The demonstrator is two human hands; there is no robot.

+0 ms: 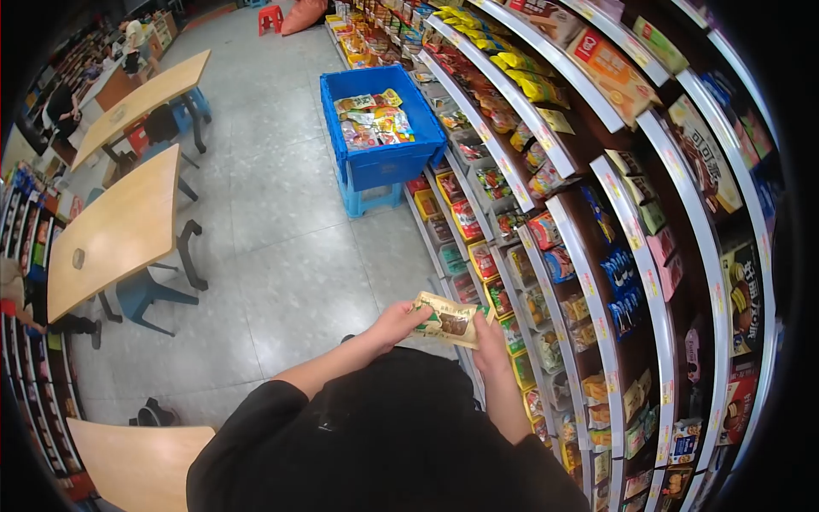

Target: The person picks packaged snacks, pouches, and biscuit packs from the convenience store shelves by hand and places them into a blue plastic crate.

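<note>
Between my two hands is a cream-coloured snack packet with a brown picture and green marks on its front. My left hand grips its left end, the thumb lying on the front. At the right end my right hand pinches the packet near its top corner. The packet is tilted and held in front of my body, close to the lower shelves. Ahead of me a blue crate with several snack packets in it rests on a light blue stool.
Curving shelves of packaged snacks line my right side. On the left stand wooden tables with blue stools. Further off are a red stool and people, one in a light shirt.
</note>
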